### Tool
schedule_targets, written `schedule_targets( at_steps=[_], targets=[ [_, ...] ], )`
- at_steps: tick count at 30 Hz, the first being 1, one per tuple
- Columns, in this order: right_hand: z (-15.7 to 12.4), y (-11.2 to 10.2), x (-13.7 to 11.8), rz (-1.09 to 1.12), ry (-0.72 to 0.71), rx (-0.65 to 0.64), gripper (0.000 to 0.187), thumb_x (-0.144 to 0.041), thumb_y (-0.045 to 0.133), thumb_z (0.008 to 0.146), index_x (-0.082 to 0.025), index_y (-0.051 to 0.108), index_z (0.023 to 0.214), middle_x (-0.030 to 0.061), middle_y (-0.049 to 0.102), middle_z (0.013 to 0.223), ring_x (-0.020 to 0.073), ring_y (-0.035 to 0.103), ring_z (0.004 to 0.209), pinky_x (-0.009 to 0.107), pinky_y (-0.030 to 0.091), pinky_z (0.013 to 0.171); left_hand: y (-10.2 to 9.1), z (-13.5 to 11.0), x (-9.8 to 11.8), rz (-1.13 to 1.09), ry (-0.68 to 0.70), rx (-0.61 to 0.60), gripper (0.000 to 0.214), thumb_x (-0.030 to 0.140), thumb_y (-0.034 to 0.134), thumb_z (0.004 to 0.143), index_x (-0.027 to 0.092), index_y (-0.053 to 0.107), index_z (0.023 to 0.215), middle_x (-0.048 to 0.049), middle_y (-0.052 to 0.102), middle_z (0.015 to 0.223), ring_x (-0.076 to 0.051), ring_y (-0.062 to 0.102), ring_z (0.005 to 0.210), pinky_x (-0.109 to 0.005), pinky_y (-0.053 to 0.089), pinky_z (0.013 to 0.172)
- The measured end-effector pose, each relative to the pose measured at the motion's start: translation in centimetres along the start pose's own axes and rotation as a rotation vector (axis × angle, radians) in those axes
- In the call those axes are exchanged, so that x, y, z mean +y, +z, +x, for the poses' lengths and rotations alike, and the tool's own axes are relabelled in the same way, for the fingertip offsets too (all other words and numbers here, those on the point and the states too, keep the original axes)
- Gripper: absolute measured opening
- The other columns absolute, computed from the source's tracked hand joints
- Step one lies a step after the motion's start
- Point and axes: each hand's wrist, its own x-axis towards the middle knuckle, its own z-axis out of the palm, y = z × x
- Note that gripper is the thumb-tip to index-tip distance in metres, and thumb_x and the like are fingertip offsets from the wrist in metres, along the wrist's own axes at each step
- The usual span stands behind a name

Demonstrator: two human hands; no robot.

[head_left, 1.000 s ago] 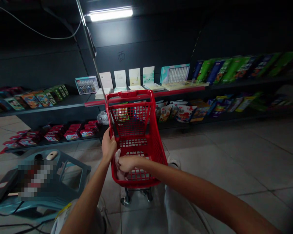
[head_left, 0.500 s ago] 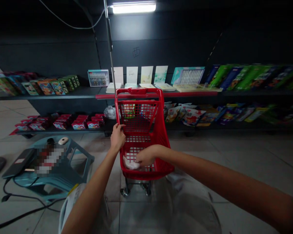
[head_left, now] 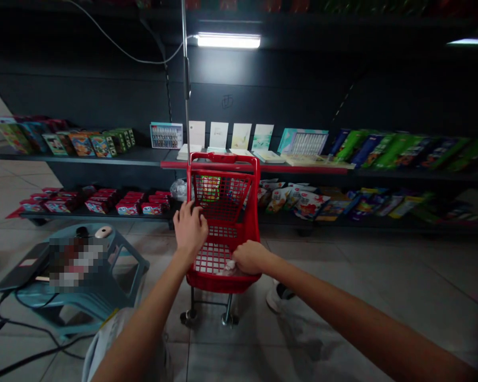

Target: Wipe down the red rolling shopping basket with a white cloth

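My left hand (head_left: pixel 190 229) is closed around the left side wall of the red cart (head_left: pixel 223 158), fingers curled over the edge of the mesh, and I think that grip is there to hold the cart steady, since it stands on small wheels (head_left: pixel 189 317) and could roll away from any pressure. My right hand (head_left: pixel 250 257) is down inside the cart, mostly closed, with the knuckles up and the palm bearing on the white cloth (head_left: pixel 230 267), though it could be tissue, because only a small crumpled bit shows. That cloth lies on the grid floor of the cart, right under my right hand, which keeps it pinned against the red bars. Past my left hand, just behind the cart, sits a clear plastic bag (head_left: pixel 179 190) on the low shelf (head_left: pixel 95 214), and red boxes (head_left: pixel 99 206) are lined up along that shelf, further left. Ahead of both hands, on the upper shelf (head_left: pixel 83 157), cards (head_left: pixel 219 135) stand upright, propped so their fronts face out, and colourful pouches (head_left: pixel 310 206) sit below them, beyond my right hand. Down to the left of my left hand is a teal plastic stool (head_left: pixel 131 265) with a white mouse (head_left: pixel 103 232) on it, and a black cable (head_left: pixel 19 323) runs along the floor below it
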Motion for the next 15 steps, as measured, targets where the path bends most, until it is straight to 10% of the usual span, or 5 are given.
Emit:
schedule_targets(
  at_steps=[9, 15],
  targets=[
    [0.8, 0.1, 0.7, -0.031, 0.052, 0.196, 0.035, -0.034, 0.049, 0.095, -0.015, 0.078, 0.098, 0.0168, 0.077, 0.097, 0.0306, 0.075, 0.094, 0.037, 0.055, 0.081, 1.8, -8.8, 3.4, 0.21, 0.26, -0.472, 0.036, 0.038, 0.04, 0.1, 0.019, 0.071, 0.098, -0.0103, 0.073, 0.093, -0.025, 0.068, 0.089, -0.036, 0.049, 0.073],
    [0.8, 0.6, 1.0, -0.027, 0.044, 0.219, 0.035, -0.033, 0.049, 0.092, -0.014, 0.079, 0.095, 0.0184, 0.077, 0.098, 0.0308, 0.075, 0.093, 0.038, 0.055, 0.08, 2.9, -9.4, 1.8, 0.148, 0.464, -0.432, 0.038, 0.032, 0.038, 0.101, 0.019, 0.07, 0.086, -0.0071, 0.074, 0.084, -0.021, 0.069, 0.076, -0.033, 0.047, 0.067]
  ],
)
